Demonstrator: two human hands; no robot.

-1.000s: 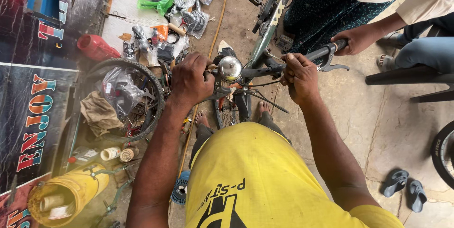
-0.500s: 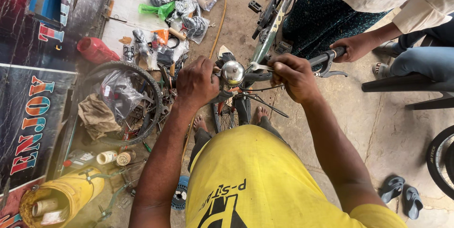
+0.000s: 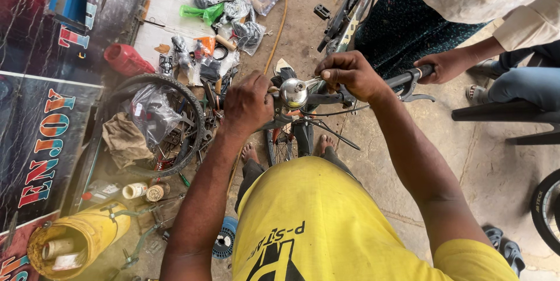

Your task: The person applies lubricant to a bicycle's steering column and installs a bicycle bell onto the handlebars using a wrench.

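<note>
Dark painted signboard, red-blue lettering, far left; clear plastic packets on floor above.

Right hand now nearer bell

Shiny chrome bell on bicycle handlebar

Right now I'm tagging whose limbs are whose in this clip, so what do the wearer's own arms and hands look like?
Both arms are bare from the short sleeves of a yellow T-shirt with black print on its front. The left hand and right hand are bare too: no gloves, watch, rings or wristbands show. The other person's hand comes from a pale cream sleeve.
</note>
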